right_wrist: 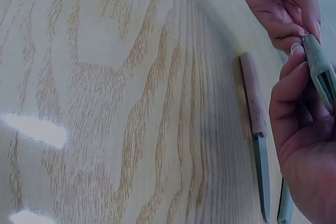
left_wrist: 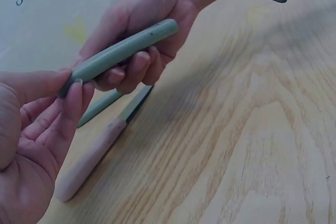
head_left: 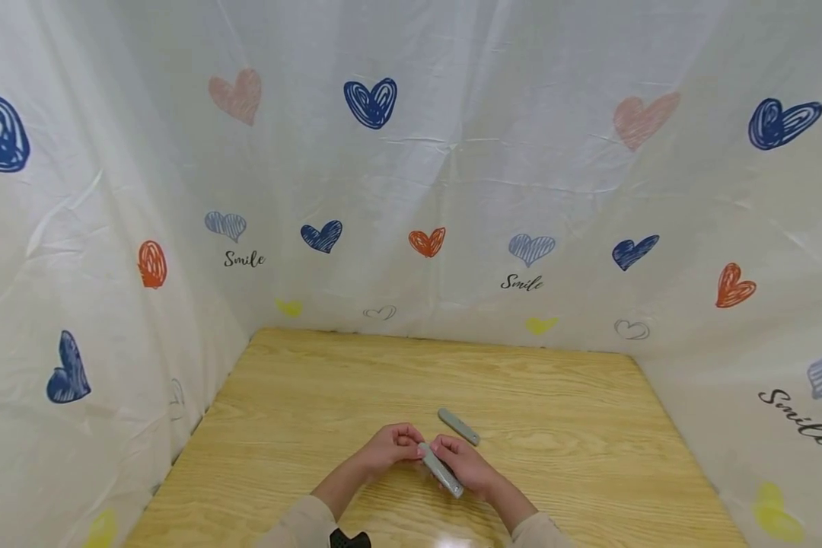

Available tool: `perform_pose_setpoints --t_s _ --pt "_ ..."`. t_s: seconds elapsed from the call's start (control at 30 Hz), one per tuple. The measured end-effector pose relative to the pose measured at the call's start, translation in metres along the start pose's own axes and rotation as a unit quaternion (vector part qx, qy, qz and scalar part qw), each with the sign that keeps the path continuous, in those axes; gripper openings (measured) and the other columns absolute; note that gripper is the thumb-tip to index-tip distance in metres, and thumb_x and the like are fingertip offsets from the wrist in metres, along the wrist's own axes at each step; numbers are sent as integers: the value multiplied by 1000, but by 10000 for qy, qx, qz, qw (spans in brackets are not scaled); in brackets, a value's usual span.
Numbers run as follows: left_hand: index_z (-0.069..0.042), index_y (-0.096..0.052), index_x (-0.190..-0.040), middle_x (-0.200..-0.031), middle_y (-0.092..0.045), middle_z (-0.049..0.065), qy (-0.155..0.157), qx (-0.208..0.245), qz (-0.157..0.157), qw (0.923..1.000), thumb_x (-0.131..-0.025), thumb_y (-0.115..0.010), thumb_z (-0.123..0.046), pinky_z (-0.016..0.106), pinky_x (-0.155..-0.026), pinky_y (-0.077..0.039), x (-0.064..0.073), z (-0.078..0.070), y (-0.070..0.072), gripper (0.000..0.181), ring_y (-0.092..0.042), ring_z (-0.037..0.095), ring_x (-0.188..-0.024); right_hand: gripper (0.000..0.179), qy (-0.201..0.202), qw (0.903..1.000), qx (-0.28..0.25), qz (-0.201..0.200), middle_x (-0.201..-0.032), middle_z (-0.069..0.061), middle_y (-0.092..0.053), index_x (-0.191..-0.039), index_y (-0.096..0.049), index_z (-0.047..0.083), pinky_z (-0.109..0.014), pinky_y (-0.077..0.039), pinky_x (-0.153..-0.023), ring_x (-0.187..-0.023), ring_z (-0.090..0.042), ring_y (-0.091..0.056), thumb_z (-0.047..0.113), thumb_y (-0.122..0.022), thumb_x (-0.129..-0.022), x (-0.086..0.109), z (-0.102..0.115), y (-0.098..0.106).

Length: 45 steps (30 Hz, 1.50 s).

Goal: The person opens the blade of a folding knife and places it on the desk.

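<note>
Both hands hold a slim grey-green handle-like piece [head_left: 441, 470]. My left hand [head_left: 389, 447] pinches its far end between thumb and fingers. Along the rest of it, my right hand [head_left: 471, 466] has its fingers curled underneath. In the right wrist view this piece [right_wrist: 316, 59] shows a dark lengthwise slot; whether a blade sits inside, I cannot tell. Below the hands a knife with a pink handle [left_wrist: 92, 163] and a bare blade [right_wrist: 262, 169] lies on the table. Beside it is a second grey-green slim piece [head_left: 459, 427], partly hidden by the hands in both wrist views.
The wood-grain table [head_left: 301, 380] is enclosed by a white curtain [head_left: 452, 167] printed with hearts and the word "Smile". A black object [head_left: 350, 540] shows at the bottom edge near the left sleeve [head_left: 304, 524].
</note>
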<state>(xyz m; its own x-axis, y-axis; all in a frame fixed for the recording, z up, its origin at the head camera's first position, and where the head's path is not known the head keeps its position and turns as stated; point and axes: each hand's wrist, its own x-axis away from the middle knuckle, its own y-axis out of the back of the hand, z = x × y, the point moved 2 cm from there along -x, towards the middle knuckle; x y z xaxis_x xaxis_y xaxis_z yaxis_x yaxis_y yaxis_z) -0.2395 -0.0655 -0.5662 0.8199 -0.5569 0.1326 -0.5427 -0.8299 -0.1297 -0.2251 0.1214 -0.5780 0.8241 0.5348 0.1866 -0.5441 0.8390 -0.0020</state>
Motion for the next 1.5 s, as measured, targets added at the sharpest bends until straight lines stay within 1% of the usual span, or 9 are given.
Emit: perform_pose_setpoints --t_s 0.2,0.4,0.63,0.73,0.9,1.0,1.2,1.3,1.5 --pt "7 -57 -104 -79 -67 -6 59 110 -90 9999 -91 -63 -2 40 -86 -58 0 2 2 18 -66 7 -78 35 144 9980 518 -337 -74 2 -58 -96 -56 -5 -20 -46 -52 -59 -9 -54 28 -45 -103 0 4 -2" --pt "7 -57 -104 -80 -67 -4 114 121 -184 9997 -91 -63 -2 41 -87 -58 0 2 0 18 -66 9 -79 32 221 9956 642 -642 -68 3 -56 -92 -56 -7 -21 -47 -49 -54 -10 -54 22 -46 -103 -1 1 -2" --pt "7 -54 -104 -78 -65 -5 98 79 -399 9991 -90 -62 2 49 -90 -56 0 4 4 17 -65 9 -78 28 652 9716 1625 -1592 -68 9 -44 -85 -61 3 -17 -36 -57 -65 -3 -43 23 -49 -101 -3 4 1" --pt "6 -55 -102 -78 -65 -4 133 47 -378 9992 -89 -63 1 49 -90 -56 0 5 5 16 -65 10 -78 28 697 9817 1212 -1294 -74 10 -53 -90 -61 1 -17 -41 -61 -70 -3 -49 25 -51 -100 -7 0 3" --pt "6 -56 -97 -76 -67 -3 94 -54 -194 9998 -87 -64 2 49 -87 -57 2 5 3 14 -67 12 -76 27 365 9955 437 -763 -82 4 -65 -104 -59 -10 -17 -48 -67 -74 -3 -57 16 -57 -97 -9 4 3" --pt "7 -56 -97 -75 -66 -2 99 -81 -168 9998 -87 -64 3 46 -85 -58 2 5 2 14 -67 11 -74 24 359 9962 366 -701 -85 2 -68 -104 -60 -12 -18 -50 -69 -77 -3 -60 11 -58 -96 -9 4 3" --pt "11 -58 -101 -76 -65 -2 119 -123 -139 9998 -87 -65 3 46 -85 -58 0 5 0 17 -66 10 -74 25 337 9948 438 -851 -88 1 -71 -101 -65 -9 -19 -53 -68 -80 -5 -63 15 -63 -93 -6 4 8" --pt "13 -58 -102 -77 -64 -2 95 -174 -80 9998 -87 -65 2 45 -85 -58 0 5 -1 20 -66 10 -75 29 327 9965 295 -710 -89 0 -72 -103 -64 -12 -20 -55 -68 -79 -6 -65 15 -65 -92 -4 3 10" --pt "12 -58 -103 -78 -63 -3 175 -234 -13 9996 -87 -64 3 42 -85 -59 -1 8 1 19 -65 8 -76 30 130 9967 401 -694 -82 7 -71 -103 -67 -11 -18 -52 -62 -71 -2 -59 17 -68 -90 -1 5 13"
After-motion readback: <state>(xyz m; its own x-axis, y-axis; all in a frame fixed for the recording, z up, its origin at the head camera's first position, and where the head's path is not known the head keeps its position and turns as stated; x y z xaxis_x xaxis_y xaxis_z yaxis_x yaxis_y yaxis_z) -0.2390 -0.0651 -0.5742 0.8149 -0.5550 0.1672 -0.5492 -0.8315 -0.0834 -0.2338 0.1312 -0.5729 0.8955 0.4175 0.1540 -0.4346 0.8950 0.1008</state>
